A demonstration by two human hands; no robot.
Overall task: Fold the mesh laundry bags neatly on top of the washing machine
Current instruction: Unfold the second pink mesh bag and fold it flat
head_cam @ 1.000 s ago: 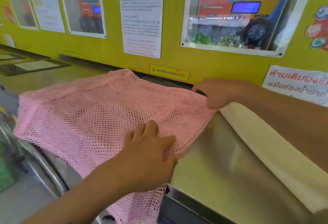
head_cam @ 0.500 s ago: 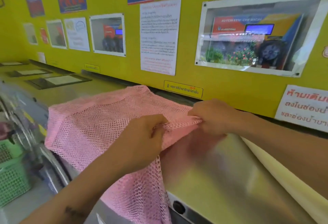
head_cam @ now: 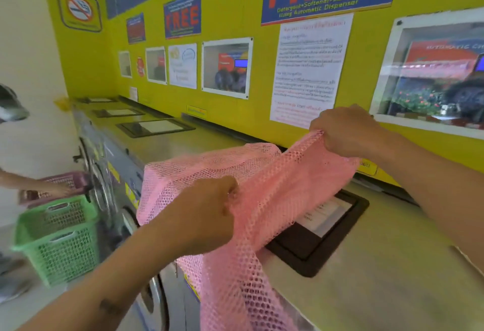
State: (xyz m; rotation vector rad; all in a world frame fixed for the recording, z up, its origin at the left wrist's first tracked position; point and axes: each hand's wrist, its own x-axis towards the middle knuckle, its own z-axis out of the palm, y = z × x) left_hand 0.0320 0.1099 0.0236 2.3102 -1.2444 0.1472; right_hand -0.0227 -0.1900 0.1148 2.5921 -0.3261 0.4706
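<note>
A pink mesh laundry bag (head_cam: 264,181) is lifted off the steel top of the washing machine (head_cam: 379,265). My left hand (head_cam: 209,212) grips its near edge in a fist, and my right hand (head_cam: 343,131) pinches its far edge up near the yellow wall. The bag's right side is raised between my hands. Its left part still rests on the machine top, and a long flap hangs down over the machine's front.
A black-framed panel (head_cam: 337,225) is set into the machine top under the bag. More machines run along the yellow wall to the left. A green basket (head_cam: 56,239) and a purple basket (head_cam: 56,186) stand on the floor at left, where another person's arm reaches in.
Both hands have closed on the bag's right edge and lifted it up off the machine top, uncovering the black-framed panel. My view has tilted upward and to the left.
</note>
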